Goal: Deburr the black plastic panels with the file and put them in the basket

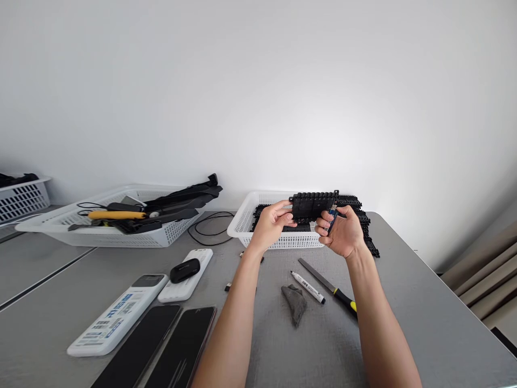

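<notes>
My left hand [271,223] is closed on the left end of a black ribbed plastic piece [310,206], held up over the right-hand white basket [242,223]. A small blue-handled tool [332,214] with a metal tip is gripped in my right hand [344,233], its tip against or close to the piece's right edge. My fingers hide much of the tool, so I cannot tell its exact kind. Below my hands a file [323,276] with a black and yellow handle, a white marker pen [307,287] and a crumpled grey cloth [294,304] lie on the grey table [283,355].
Similar black pieces [365,226] are stacked right of the basket. Another white basket [169,234] at left holds black parts and a yellow-handled tool [117,215]. Two white power banks [117,318], a black case [184,270], two dark phones [183,345] and a black cable [210,237] lie left.
</notes>
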Available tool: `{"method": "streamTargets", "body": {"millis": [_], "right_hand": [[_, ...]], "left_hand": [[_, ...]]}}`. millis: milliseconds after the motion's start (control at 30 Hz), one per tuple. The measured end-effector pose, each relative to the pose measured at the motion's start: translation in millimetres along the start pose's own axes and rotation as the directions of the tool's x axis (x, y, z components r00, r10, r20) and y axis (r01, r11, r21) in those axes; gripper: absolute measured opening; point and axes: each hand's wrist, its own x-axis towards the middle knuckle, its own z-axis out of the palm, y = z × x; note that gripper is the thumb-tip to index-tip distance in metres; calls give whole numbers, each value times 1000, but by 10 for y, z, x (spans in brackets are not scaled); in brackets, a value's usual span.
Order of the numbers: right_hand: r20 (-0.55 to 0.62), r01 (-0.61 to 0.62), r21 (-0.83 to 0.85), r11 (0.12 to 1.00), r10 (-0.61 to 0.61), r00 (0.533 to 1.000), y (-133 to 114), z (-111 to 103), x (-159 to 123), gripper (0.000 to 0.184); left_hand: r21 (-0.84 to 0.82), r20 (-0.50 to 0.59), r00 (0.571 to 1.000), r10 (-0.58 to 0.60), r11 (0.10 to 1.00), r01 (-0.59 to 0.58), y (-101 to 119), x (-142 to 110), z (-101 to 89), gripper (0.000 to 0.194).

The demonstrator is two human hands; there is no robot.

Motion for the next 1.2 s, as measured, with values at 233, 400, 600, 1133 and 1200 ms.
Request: {"method": "streamTargets", "body": {"millis": [233, 400, 600, 1133, 1200], "right_hand": [[26, -75, -64, 995, 77, 997, 139, 148, 67, 24], [49, -115, -97, 989, 120, 992, 236, 239, 92, 22], [93, -106, -154, 982, 121, 988, 282, 308, 70, 29], [-356, 539, -546, 641, -760, 543, 295, 73, 262, 47], [-346, 561, -506, 655, -750, 563, 303, 69, 278, 48]], "left_hand": [[-11, 36, 999, 40, 999, -39, 31, 1, 80, 53], [68, 76, 995, 69, 995, -74, 58, -1, 156, 41], [162, 93, 988, 120, 978, -134, 64, 5, 199, 35], [-392, -106, 982, -156, 914, 102, 54, 21, 145, 53], [-406, -51, 981, -187, 901, 151, 94, 2, 173, 56]]}}
